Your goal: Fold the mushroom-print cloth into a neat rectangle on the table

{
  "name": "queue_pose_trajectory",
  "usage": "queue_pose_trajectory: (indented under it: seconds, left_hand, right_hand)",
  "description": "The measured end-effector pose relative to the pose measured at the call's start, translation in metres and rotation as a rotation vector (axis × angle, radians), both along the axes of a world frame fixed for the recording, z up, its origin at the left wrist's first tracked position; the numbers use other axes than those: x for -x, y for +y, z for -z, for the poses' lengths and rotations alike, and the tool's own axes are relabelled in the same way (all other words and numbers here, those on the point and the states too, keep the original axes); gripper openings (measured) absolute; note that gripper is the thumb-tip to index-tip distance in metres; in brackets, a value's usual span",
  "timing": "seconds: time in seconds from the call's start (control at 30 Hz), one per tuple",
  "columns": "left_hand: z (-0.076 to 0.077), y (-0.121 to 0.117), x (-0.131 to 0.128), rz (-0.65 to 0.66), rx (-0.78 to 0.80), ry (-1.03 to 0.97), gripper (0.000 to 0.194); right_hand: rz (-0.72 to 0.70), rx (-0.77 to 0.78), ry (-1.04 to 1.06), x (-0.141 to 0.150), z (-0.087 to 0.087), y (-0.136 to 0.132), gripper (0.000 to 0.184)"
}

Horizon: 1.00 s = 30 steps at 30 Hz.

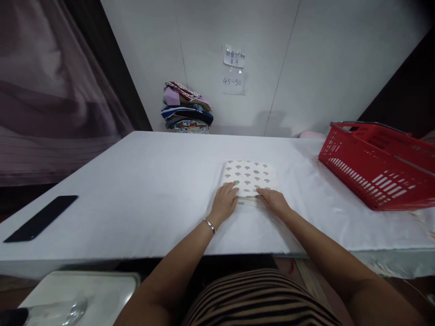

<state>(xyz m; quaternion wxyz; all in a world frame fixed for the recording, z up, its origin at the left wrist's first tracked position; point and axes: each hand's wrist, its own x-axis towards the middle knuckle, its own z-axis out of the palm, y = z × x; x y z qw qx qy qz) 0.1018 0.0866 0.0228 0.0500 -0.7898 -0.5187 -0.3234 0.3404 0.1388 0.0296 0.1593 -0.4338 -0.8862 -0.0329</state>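
Observation:
A folded white cloth (248, 176) with a grey mushroom print and a few green marks lies flat on the white-covered table. It forms a thick rectangular bundle, its layers showing along the near edge. My left hand (224, 202), with a silver bracelet at the wrist, grips the near left corner, its fingertips on the top. At the near right corner my right hand (274, 201) holds the edge, fingertips on the printed surface. Parts of both hands' fingers are hidden, so how far they reach under the cloth cannot be seen.
A red plastic basket (380, 167) stands at the right. A pile of folded fabrics (186, 108) sits beyond the far edge, by the wall. On the left of the table (146, 181) lies a flat black object (42, 218). A white stool-like surface (84, 290) is below, front left.

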Motion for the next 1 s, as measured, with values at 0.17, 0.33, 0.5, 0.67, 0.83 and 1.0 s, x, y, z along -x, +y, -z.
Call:
queue_pose_trajectory:
  seconds: [0.17,0.33,0.5,0.67,0.83,1.0]
  left_hand:
    - [-0.002,-0.002,-0.017,0.081,-0.048,0.127,0.022]
    - [0.005,0.009,-0.021,0.049,-0.050,0.196,0.025]
    - [0.008,0.011,-0.019,0.118,-0.090,0.227,0.024]
    - [0.008,0.012,-0.019,0.151,-0.093,0.229,0.024]
    - [0.009,0.013,-0.020,0.091,-0.090,0.261,0.025]
    - [0.008,0.014,-0.019,0.152,-0.101,0.325,0.028]
  right_hand:
    - [0.084,0.036,-0.047,0.003,0.000,0.000,0.030]
    - [0.110,0.033,-0.033,0.005,0.002,-0.001,0.029]
    - [0.089,0.011,-0.025,0.007,0.004,-0.004,0.031]
    - [0.099,0.032,-0.043,0.011,-0.001,-0.010,0.027]
    - [0.042,0.002,-0.022,0.010,-0.003,-0.012,0.028]
    - [0.004,-0.028,0.001,0.009,0.001,-0.010,0.029]
